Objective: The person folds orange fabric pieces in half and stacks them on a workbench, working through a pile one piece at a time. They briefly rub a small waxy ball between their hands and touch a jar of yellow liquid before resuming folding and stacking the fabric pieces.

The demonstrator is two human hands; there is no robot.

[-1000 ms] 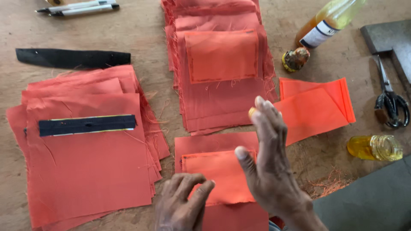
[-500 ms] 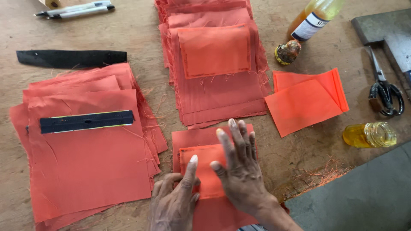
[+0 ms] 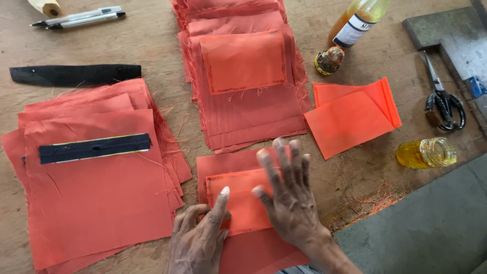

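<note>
On the wooden worktop, at the far left, lies a fanned stack of orange square fabric pieces with a black zipper strip across its top, and a loose black strap lies above it; none of these has shifted over the last second. Toward the centre, the left hand, which rested with its fingers curled, now lies with the thumb extended onto the small orange fabric patch, which sits on a larger orange fabric square at the near edge. The right hand, raised in the air a second ago, has come down flat on the same patch, fingers spread and gripping nothing; both palms appear to press the patch smooth and in position. Behind them a second orange stack topped by a stitched patch is unchanged. Further right lie a folded orange piece, a yellow glass jar and black-handled scissors.
</note>
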